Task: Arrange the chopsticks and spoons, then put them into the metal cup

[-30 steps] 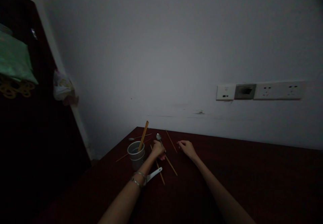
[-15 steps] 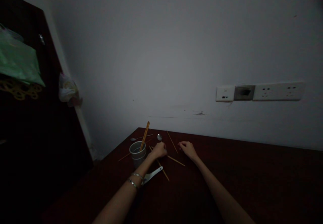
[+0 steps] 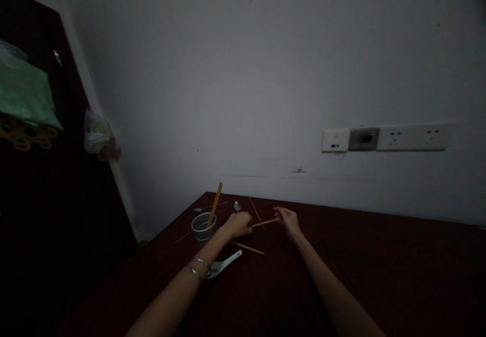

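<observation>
The scene is dim. My left hand (image 3: 237, 224), with bracelets on the wrist, is closed on one end of a wooden chopstick (image 3: 266, 222) just right of a grey cup (image 3: 204, 228). My right hand (image 3: 288, 219) pinches the other end of that chopstick, which spans between the two hands just above the dark red table (image 3: 379, 276). Chopsticks (image 3: 214, 204) stand upright in the cup. Another chopstick (image 3: 246, 248) lies on the table below my left hand.
A white ceramic spoon (image 3: 224, 265) lies by my left wrist. A metal spoon (image 3: 237, 206) and further chopsticks lie near the wall. Wall sockets (image 3: 383, 138) sit at the right; a dark cabinet (image 3: 45, 185) with a green bag stands at the left.
My left hand lifted a chopstick off the table and swung it toward level. My right hand rose a little and took its free end. Another chopstick on the table shifted.
</observation>
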`<state>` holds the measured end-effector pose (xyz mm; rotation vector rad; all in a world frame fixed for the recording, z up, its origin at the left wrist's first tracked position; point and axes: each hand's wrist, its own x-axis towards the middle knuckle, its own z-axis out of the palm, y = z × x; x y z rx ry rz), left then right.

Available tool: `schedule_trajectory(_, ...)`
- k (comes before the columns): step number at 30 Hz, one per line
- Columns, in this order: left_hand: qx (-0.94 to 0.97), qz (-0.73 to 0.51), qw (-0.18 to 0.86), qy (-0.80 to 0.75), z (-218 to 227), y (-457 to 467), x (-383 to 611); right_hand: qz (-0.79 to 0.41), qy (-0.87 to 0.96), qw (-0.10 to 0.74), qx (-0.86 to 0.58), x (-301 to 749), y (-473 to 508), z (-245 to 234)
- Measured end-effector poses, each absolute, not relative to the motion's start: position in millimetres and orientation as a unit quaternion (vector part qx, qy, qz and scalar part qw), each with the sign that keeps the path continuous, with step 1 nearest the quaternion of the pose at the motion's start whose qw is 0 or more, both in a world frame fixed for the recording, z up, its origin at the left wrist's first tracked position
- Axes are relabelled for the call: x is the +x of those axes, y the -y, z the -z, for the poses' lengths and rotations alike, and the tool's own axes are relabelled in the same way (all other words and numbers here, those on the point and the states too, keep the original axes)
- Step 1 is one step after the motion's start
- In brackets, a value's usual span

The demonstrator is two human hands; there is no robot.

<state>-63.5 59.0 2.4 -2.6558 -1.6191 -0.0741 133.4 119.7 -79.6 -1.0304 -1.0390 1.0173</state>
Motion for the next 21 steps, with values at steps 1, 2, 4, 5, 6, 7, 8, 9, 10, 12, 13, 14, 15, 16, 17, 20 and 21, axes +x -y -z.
schedule_trajectory(1,-0.841,0.046,0.014,0.539,-4.3,-61.0,-62.6,-0.458,0.422,0.648,-0.438,135.7,-119.9,79.5)
schedule_trajectory(2,-0.827,0.064,0.011,0.558,-5.8,-63.6,-61.5,-0.471,0.396,0.663,-0.426,137.6,-119.9,79.4)
schedule_trajectory(4,-0.8,0.084,-0.002,0.594,-7.1,-69.7,-58.7,-0.486,0.374,0.673,-0.414,140.2,-119.5,79.1)
schedule_trajectory(5,-0.786,0.086,-0.012,0.612,-6.8,-72.7,-56.9,-0.49,0.371,0.672,-0.413,140.8,-119.2,78.8)
schedule_trajectory(6,-0.773,0.084,-0.021,0.629,-5.9,-75.6,-54.9,-0.498,0.365,0.671,-0.41,140.9,-118.8,78.4)
schedule_trajectory(7,-0.76,0.081,-0.028,0.644,-4.5,-78.0,-52.8,-0.505,0.359,0.67,-0.408,140.7,-118.4,77.9)
schedule_trajectory(8,-0.75,0.077,-0.034,0.656,-2.5,-80.1,-50.5,-0.512,0.355,0.669,-0.406,140.2,-118.0,77.3)
schedule_trajectory(9,-0.744,0.073,-0.039,0.664,-0.2,-81.6,-48.4,-0.516,0.352,0.668,-0.405,139.7,-117.6,76.6)
schedule_trajectory(10,-0.74,0.07,-0.042,0.668,2.3,-82.8,-46.4,-0.521,0.348,0.667,-0.403,139.2,-117.3,76.0)
schedule_trajectory(12,-0.734,0.068,-0.045,0.674,7.0,-83.9,-43.4,-0.525,0.343,0.669,-0.4,138.7,-117.0,74.9)
schedule_trajectory(13,-0.73,0.067,-0.046,0.678,8.7,-83.9,-42.5,-0.526,0.341,0.67,-0.398,138.8,-116.9,74.6)
schedule_trajectory(14,-0.728,0.067,-0.047,0.681,9.9,-83.5,-42.0,-0.527,0.34,0.671,-0.396,139.0,-116.8,74.3)
schedule_trajectory(15,-0.726,0.069,-0.048,0.682,10.1,-82.7,-41.9,-0.528,0.339,0.672,-0.394,139.4,-116.8,74.2)
schedule_trajectory(16,-0.727,0.072,-0.049,0.682,9.4,-81.5,-42.0,-0.528,0.338,0.673,-0.392,139.8,-116.7,74.2)
schedule_trajectory(17,-0.729,0.078,-0.05,0.678,7.4,-79.8,-42.3,-0.529,0.338,0.674,-0.39,140.2,-116.5,74.1)
schedule_trajectory(20,-0.744,0.124,-0.038,0.655,-7.8,-71.3,-43.0,-0.529,0.337,0.675,-0.39,140.1,-115.6,74.0)
schedule_trajectory(21,-0.748,0.149,-0.028,0.646,-16.4,-67.4,-43.1,-0.527,0.34,0.672,-0.393,139.5,-115.3,74.0)
